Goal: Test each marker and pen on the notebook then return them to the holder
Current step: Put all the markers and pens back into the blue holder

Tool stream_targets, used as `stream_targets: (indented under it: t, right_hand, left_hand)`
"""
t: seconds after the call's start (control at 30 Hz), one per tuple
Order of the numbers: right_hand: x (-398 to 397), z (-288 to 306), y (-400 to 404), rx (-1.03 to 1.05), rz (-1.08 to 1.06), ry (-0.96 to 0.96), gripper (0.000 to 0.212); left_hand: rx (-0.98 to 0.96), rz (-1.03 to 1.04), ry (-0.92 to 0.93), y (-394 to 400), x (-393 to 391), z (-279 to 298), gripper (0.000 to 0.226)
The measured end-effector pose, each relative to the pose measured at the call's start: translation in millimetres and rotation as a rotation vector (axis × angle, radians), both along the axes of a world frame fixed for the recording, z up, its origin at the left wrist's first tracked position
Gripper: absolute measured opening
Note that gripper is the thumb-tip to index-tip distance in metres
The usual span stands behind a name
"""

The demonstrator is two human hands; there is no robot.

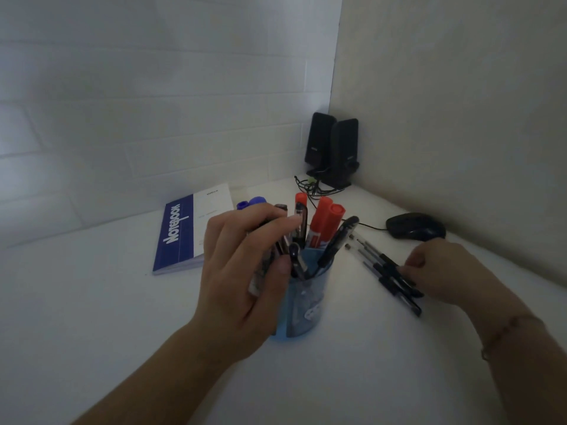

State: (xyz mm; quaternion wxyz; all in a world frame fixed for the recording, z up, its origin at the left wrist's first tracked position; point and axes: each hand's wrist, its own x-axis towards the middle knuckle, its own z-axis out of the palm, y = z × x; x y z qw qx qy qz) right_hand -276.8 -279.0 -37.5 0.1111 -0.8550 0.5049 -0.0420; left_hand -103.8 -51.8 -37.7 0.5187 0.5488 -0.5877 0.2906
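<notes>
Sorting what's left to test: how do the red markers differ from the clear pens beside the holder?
The red markers stand tilted in the blue holder; the clear pens lie flat on the desk to its right. The red markers are thick with red caps; the clear pens are slim, see-through, with dark grips. The right hand touches the clear pens; no hand touches the red markers. Both sets are grouped together.

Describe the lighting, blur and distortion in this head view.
Head view: dim overall, with a bluish cast on the wall; the white desk is brightest near the blue holder. Wide-angle bending curves the wall lines and desk edge. The left hand on the pens and the right hand at the loose black pens look soft; the notebook title stays legible.
</notes>
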Motion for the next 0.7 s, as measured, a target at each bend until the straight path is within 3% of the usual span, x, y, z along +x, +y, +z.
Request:
stream_targets:
  t: [0.2, 0.27, 0.3, 0.4, 0.5, 0.6, 0.7]
  right_hand:
    - [2.0, -4.4, -3.5, 0.057, -0.028, 0.021, 0.03]
    - [2.2, -1.5, -3.3, -0.018, -0.05, -0.079, 0.02]
    - [1.7, 4.0, 0.2, -0.084, -0.063, -0.223, 0.012]
    - [-2.9, 24.1, 10.7, -0.296, -0.08, -0.881, 0.024]
    - [-5.7, 41.9, 23.8, -0.206, 0.134, -1.569, 0.037]
    - [-11.3, 42.4, 15.9, -0.002, 0.306, -1.77, 0.07]
    - [-16.3, 35.0, 8.0, 0.089, 0.448, -1.787, 0.061]
  left_hand:
    - [0.017, -0.023, -0.006, 0.3, 3.0, -2.4, 0.04]
    - [0.002, 0.021, -0.006, -0.1, 3.8, -2.3, 0.037]
    - [-0.008, 0.031, -0.001, -0.2, 3.7, -1.9, 0.036]
    - [-0.026, 0.039, 0.01, -0.4, 3.6, -1.6, 0.033]
    - [-0.027, 0.054, 0.039, -1.4, 2.1, -0.9, 0.034]
    - [-0.014, 0.047, 0.085, -0.9, -1.1, 0.2, 0.036]
    - [-0.004, 0.042, 0.18, 1.4, -3.5, 2.9, 0.037]
